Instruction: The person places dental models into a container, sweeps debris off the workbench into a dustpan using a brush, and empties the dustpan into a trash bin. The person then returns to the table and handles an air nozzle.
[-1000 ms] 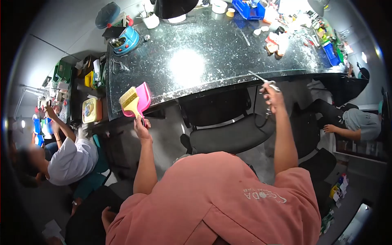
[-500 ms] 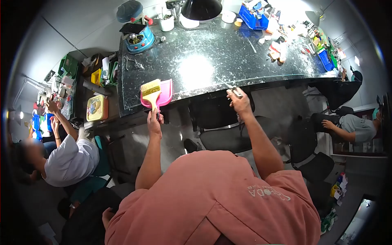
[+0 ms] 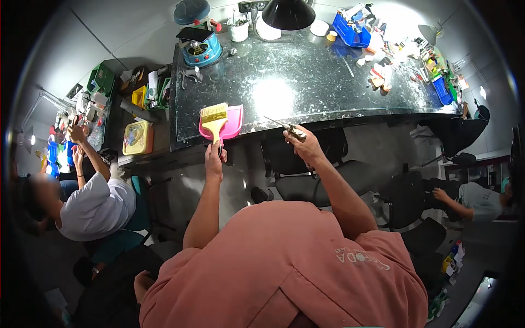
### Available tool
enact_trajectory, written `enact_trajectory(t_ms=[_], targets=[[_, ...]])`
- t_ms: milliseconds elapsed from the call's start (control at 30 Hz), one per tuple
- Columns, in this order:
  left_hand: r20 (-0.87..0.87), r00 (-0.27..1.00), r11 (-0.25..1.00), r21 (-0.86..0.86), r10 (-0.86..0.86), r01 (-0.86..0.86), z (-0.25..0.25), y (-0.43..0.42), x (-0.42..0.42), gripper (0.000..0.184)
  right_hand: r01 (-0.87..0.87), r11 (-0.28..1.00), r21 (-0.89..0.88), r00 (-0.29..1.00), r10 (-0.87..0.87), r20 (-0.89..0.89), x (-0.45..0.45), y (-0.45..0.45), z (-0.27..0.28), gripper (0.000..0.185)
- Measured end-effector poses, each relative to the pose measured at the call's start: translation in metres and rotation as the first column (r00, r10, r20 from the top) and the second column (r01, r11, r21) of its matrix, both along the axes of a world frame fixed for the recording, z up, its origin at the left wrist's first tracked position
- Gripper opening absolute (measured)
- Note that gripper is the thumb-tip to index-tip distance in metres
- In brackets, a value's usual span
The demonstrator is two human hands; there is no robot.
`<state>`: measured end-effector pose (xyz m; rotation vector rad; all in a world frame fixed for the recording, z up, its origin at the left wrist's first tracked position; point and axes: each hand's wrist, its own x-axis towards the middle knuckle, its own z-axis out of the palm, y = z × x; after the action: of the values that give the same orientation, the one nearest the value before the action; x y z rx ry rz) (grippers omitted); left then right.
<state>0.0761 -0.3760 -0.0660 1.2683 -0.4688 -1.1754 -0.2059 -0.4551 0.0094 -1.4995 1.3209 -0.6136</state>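
My left hand (image 3: 215, 159) is closed around the handles of a yellow paintbrush (image 3: 215, 121) and a pink dustpan (image 3: 235, 120). The brush lies over the dustpan, bristles pointing away from me, at the front edge of the black worktable (image 3: 246, 71). Further right, my right hand (image 3: 309, 148) grips a metal air blow gun (image 3: 296, 133) just in front of the table edge. Its thin nozzle points left and slightly up toward the table. Part of its body is hidden by my fingers.
At the table's back left stands a blue machine (image 3: 201, 50). A black lamp (image 3: 288, 13) hangs over the back, near a blue bin (image 3: 351, 30). A black chair (image 3: 306, 177) is below the table edge. One person (image 3: 101, 208) sits left, another (image 3: 476, 199) right.
My right hand has moved left and toward me with the blow gun, whose nozzle shows more clearly. The table appears shifted right in view. My left hand keeps hold of the brush and dustpan.
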Motion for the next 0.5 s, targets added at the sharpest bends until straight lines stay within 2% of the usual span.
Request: enact_trajectory(t_ms=[67,167,267,333,400,467,500], targets=[[-0.005,1.0,1.0,0.003,-0.004,0.004,-0.001,0.001,0.0,0.025,-0.013,0.999,0.034,0.999,0.012,0.036,0.001,-0.001,0.0,0.033],[-0.008,1.0,1.0,-0.007,-0.006,0.006,-0.004,0.002,0.001,0.026,0.013,0.999,-0.05,0.998,-0.01,0.066,0.005,-0.003,0.004,0.031],[-0.015,1.0,1.0,-0.012,-0.011,0.011,-0.005,0.001,0.003,0.026,0.08,0.989,-0.127,0.996,-0.074,0.051,0.01,-0.008,0.009,0.029],[-0.008,1.0,1.0,-0.003,-0.007,0.007,-0.006,-0.001,0.003,0.026,0.161,0.973,-0.167,0.981,-0.138,0.14,0.016,-0.015,0.011,0.027],[-0.004,1.0,1.0,-0.001,-0.014,0.014,-0.007,-0.002,0.005,0.027,0.16,0.973,-0.163,0.982,-0.14,0.128,0.02,-0.023,0.015,0.027],[0.001,1.0,1.0,0.001,-0.021,0.021,-0.008,-0.003,0.006,0.027,0.149,0.935,-0.322,0.987,-0.123,0.099,0.03,-0.033,0.021,0.027],[0.006,1.0,1.0,0.008,-0.022,0.022,-0.008,-0.004,0.006,0.027,0.159,0.949,-0.271,0.987,-0.142,0.082,0.032,-0.036,0.025,0.027]])
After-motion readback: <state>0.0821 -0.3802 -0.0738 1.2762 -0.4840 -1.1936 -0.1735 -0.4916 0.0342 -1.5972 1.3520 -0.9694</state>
